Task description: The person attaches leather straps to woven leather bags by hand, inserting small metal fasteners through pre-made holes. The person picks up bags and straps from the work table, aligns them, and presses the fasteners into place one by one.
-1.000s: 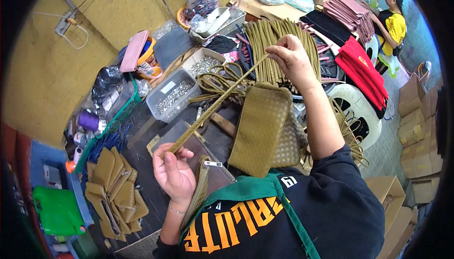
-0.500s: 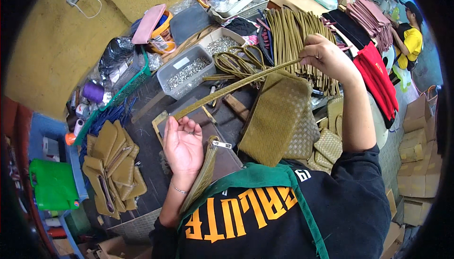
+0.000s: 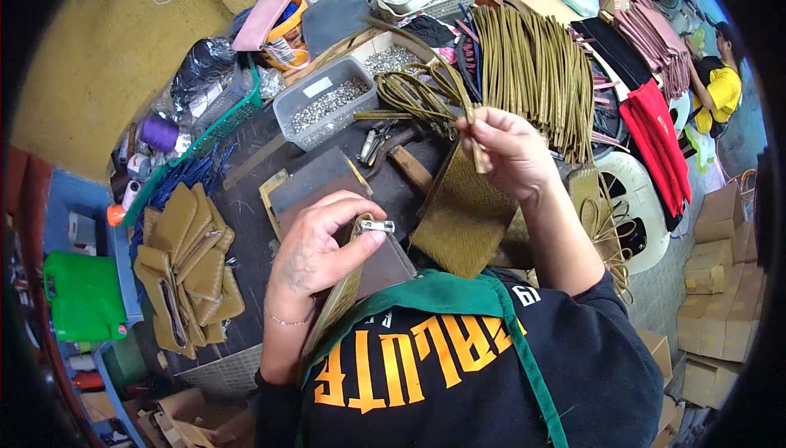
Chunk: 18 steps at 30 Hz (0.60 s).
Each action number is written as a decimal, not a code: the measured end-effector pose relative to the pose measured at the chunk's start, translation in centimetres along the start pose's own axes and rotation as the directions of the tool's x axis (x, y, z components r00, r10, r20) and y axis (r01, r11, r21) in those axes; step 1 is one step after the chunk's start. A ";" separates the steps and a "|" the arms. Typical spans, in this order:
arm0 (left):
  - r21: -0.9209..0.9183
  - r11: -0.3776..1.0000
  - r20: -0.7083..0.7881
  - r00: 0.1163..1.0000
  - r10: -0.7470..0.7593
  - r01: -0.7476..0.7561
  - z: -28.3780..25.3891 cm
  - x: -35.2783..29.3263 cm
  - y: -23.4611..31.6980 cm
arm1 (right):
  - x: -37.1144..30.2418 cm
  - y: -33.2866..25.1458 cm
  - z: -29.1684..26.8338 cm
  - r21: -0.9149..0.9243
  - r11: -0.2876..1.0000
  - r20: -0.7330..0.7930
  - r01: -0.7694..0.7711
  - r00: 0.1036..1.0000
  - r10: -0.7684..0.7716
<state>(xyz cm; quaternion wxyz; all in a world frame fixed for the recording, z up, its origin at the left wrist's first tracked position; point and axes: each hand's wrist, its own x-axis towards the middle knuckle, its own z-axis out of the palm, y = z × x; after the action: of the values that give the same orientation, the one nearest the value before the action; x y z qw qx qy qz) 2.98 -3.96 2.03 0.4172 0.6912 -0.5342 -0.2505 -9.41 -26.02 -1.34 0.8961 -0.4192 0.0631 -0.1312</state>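
My right hand (image 3: 516, 153) pinches a narrow olive strap (image 3: 458, 80) near one end, and a short tip pokes out below the fingers. The rest of the strap runs up and away to the far left. Turned palm down, my left hand (image 3: 315, 247) grips the zipper end of an olive woven pouch (image 3: 334, 309) against my body. Its metal zipper pull (image 3: 377, 225) shows by my thumb. Beside the pouch lies a dark brown flat panel (image 3: 381, 268). An olive textured piece (image 3: 463, 231) rests between my two hands, partly behind my right wrist.
A clear bin of metal fittings (image 3: 327, 112) stands ahead, beside looped olive straps (image 3: 413, 92). A strap bundle (image 3: 532, 80) hangs far right of them. Olive pouches (image 3: 192, 268) are piled left. A wooden-handled tool (image 3: 409, 168) lies mid-table. A white stool (image 3: 634, 211) stands right; a co-worker (image 3: 720, 84) is beyond.
My right hand has come down and left, with the strap no longer stretched between my hands. My left hand has turned over and taken hold of the pouch's zipper end.
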 end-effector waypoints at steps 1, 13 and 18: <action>0.052 0.998 -0.057 0.998 0.024 -0.021 0.2 0.1 0.2 | 0.2 0.2 0.4 0.005 1.000 -0.002 0.006 1.000 -0.006; -0.061 0.997 -0.040 0.998 0.039 -0.042 3.1 0.4 -0.7 | 1.0 1.5 2.2 -0.187 0.975 -0.113 0.117 0.984 -0.140; -0.127 0.992 0.147 0.989 0.013 0.006 2.9 0.2 0.1 | 1.1 1.9 2.0 -0.228 0.964 -0.106 0.139 0.980 -0.166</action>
<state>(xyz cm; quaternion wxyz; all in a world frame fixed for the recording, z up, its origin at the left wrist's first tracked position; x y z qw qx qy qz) 0.70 -5.01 0.62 0.4199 0.6419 -0.5480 -0.3336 -7.52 -23.70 -1.48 0.8259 -0.5103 0.1002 -0.2177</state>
